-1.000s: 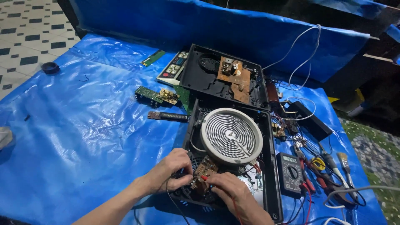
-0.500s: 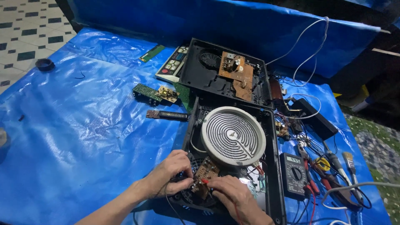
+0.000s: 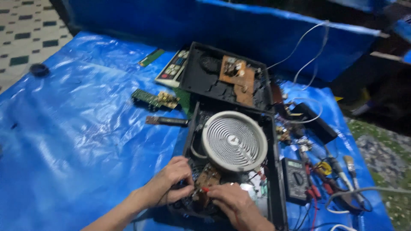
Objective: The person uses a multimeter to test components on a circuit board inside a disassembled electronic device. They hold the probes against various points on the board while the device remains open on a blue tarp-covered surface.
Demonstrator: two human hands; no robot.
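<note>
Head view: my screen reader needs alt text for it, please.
Two bare hands, left hand and right hand, pinch a small brown circuit board inside an opened black cooker with a round coil. A multimeter and tools lie to the right on a blue tarp.

Two bare, sleeveless forearms

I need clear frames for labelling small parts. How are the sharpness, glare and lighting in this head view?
Head view: soft overall, with slight motion blur; the left hand, right hand and brown circuit board between them lack fine detail. Patchy glare on the blue tarp at left. The round coil is well lit; the top right background is dark.
</note>
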